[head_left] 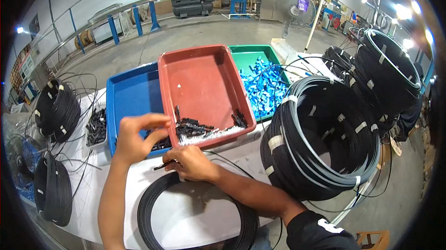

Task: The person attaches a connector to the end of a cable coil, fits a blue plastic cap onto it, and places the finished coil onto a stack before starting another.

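Observation:
My left hand (134,139) is raised over the near left rim of the red tray (204,78). Its thumb and fingers curve towards each other with a gap, and nothing shows between them. My right hand (193,162) is closed around a small black connector-like piece (166,164), whose end sticks out to the left; the fingers hide the rest. Just below that hand lies a coil of black cable (145,208) on the white tabletop (186,224). Black parts (193,128) and small white pieces (213,136) lie along the near side inside the red tray.
A blue tray (134,89) stands left, beside a white bin of black parts (96,127). Behind on the right, a green tray (248,51) holds many blue pieces (267,87). Large cable coils (320,134) crowd the right; smaller coils (56,110) stand left. Loose cables arch across.

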Motion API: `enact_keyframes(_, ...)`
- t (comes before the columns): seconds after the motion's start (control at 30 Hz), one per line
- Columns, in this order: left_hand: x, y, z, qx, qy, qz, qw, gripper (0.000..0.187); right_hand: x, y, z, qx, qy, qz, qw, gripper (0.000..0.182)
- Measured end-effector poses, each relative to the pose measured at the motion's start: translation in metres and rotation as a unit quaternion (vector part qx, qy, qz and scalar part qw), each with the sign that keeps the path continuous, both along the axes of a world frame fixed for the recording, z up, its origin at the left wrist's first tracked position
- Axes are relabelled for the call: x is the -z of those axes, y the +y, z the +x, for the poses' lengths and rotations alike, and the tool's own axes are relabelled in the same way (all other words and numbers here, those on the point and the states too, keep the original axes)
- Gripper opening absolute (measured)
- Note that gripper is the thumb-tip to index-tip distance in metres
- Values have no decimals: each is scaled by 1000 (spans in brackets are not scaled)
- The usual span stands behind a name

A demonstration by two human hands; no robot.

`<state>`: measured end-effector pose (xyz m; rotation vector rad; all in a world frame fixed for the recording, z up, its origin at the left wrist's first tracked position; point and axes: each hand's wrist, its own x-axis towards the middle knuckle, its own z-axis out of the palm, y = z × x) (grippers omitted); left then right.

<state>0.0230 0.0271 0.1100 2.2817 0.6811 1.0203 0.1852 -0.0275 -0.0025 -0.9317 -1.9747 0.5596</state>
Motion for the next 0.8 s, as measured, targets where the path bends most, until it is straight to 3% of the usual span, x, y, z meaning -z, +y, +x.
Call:
enact_keyframes(0.13, -2, 74, 119, 97, 84, 78, 989, 16, 7, 1, 2, -2, -35, 2, 999, 12)
enact_keyframes(0.2, 11, 104, 183, 85, 167, 231, 955, 19, 9, 0, 0, -1, -47, 35, 998, 12)
enact_keyframes(0.3, 27, 133, 267, 24, 262, 295, 919, 24, 21, 2, -1, 16, -81, 53, 995, 13)
enact_keyframes(0.33, 30, 142, 289, -13, 261, 339, 904, 16, 10, -3, 5, 19, -166, 13, 986, 17)
enact_keyframes(0.37, 38, 150, 306, -12, 260, 340, 904, 16, 50, 7, -7, 23, -72, 62, 995, 25)
enact_keyframes(0.43, 32, 156, 327, -56, 226, 410, 882, 9, 53, 26, 13, 28, -80, 69, 994, 25)
enact_keyframes(0.63, 35, 168, 345, -77, 265, 355, 893, 9, 85, 36, 50, 67, -98, 43, 992, 24)
enact_keyframes(0.8, 44, 181, 352, -38, 210, 326, 921, 12, 93, 53, 69, 81, -105, 40, 990, 23)
